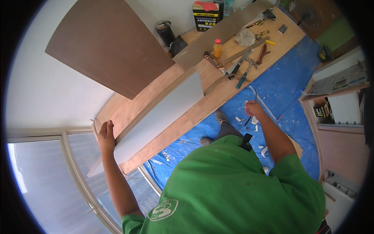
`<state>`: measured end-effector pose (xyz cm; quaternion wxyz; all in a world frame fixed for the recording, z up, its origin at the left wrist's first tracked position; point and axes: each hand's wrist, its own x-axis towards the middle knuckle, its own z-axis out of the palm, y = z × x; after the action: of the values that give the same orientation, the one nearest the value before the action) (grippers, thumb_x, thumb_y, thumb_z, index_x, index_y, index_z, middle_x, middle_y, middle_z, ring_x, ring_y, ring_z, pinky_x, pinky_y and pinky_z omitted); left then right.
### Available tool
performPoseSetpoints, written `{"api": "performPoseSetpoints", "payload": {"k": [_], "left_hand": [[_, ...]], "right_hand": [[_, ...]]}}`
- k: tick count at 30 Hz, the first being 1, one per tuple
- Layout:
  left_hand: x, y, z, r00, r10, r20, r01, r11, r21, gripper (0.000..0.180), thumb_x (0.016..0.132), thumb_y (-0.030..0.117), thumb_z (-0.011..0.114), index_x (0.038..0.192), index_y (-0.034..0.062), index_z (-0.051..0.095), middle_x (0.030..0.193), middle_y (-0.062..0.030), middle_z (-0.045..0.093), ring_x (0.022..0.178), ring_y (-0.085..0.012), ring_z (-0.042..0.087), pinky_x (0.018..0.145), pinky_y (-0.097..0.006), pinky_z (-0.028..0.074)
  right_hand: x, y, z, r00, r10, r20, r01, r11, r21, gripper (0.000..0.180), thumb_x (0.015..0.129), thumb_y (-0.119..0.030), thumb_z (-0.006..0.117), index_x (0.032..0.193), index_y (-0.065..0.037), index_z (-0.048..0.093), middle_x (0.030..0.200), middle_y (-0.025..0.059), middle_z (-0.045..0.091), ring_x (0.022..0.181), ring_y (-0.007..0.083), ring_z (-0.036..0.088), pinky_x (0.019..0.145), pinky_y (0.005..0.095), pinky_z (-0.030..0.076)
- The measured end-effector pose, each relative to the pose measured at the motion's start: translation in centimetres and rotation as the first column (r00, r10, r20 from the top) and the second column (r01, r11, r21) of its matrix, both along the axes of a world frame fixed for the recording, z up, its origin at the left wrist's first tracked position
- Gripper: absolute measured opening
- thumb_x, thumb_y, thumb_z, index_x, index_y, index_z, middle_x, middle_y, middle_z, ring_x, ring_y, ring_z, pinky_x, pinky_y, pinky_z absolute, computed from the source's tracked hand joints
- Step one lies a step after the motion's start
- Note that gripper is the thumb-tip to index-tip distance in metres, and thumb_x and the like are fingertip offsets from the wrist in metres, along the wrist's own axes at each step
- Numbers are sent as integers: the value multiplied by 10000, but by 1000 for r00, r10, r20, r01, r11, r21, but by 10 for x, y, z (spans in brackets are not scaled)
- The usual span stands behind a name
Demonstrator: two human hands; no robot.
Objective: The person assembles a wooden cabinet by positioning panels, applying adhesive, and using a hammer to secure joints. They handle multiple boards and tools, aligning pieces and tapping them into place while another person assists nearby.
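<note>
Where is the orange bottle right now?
In the head view, the orange bottle stands upright on the wooden board, upper centre, below the adhesive can and left of the hammers.

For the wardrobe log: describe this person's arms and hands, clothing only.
Both forearms are bare, and the left hand and right hand wear no gloves. A bright green short-sleeved shirt ends above the elbows, with a white round emblem near its left sleeve.

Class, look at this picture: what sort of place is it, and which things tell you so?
Probably a room under carpentry fit-out: a plywood bench strewn with hand tools, an adhesive can, and a blue floor tarp.
</note>
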<state>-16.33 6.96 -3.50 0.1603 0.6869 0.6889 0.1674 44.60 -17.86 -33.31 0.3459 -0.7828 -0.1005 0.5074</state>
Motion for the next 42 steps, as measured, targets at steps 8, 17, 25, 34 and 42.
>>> {"api": "performPoseSetpoints", "payload": {"k": [8, 17, 25, 34, 42], "left_hand": [[25, -32, 20, 857, -489, -163, 510, 758, 406, 680, 969, 609, 608, 1111, -49, 704, 1052, -209, 736, 980, -388, 706, 885, -440, 546], [221, -34, 27, 865, -501, -36, 502, 865, 21, 486, 726, 124, 881, 1140, 0, 658, 1156, -171, 702, 877, -296, 725, 749, -366, 600], [304, -26, 27, 885, -434, -170, 413, 899, -146, 454, 734, 261, 907, 1096, 50, 735, 974, -126, 751, 744, -263, 731, 669, -354, 581], [292, -3, 21, 902, -382, -201, 352, 920, -173, 435, 734, 311, 905, 1039, 41, 755, 856, -140, 741, 717, -290, 713, 664, -370, 560], [288, -4, 18, 881, -414, -228, 400, 910, -106, 455, 725, 324, 911, 1028, 25, 752, 848, -145, 736, 722, -292, 717, 666, -378, 561]], "right_hand": [[36, 69, -24, 859, -244, -450, 381, 892, 243, 506, 991, -415, 654, 1310, -52, 503, 1154, 205, 642, 995, 337, 669, 811, 434, 571], [89, 114, -59, 778, -435, -452, 469, 882, -42, 608, 1029, -521, 549, 1330, 0, 464, 1142, 220, 640, 981, 359, 658, 860, 517, 549], [103, 114, -98, 558, -641, -527, 672, 721, -166, 477, 1039, -493, 561, 1144, -28, 537, 947, 138, 664, 850, 262, 660, 723, 390, 547], [122, 107, -128, 397, -796, -457, 813, 536, -227, 206, 953, -280, 743, 880, -130, 621, 774, 19, 579, 611, 131, 482, 516, 290, 383], [141, 105, -126, 344, -849, -401, 927, 376, -2, 107, 877, -33, 698, 949, -83, 637, 854, 40, 649, 682, 184, 585, 567, 340, 440]]}}
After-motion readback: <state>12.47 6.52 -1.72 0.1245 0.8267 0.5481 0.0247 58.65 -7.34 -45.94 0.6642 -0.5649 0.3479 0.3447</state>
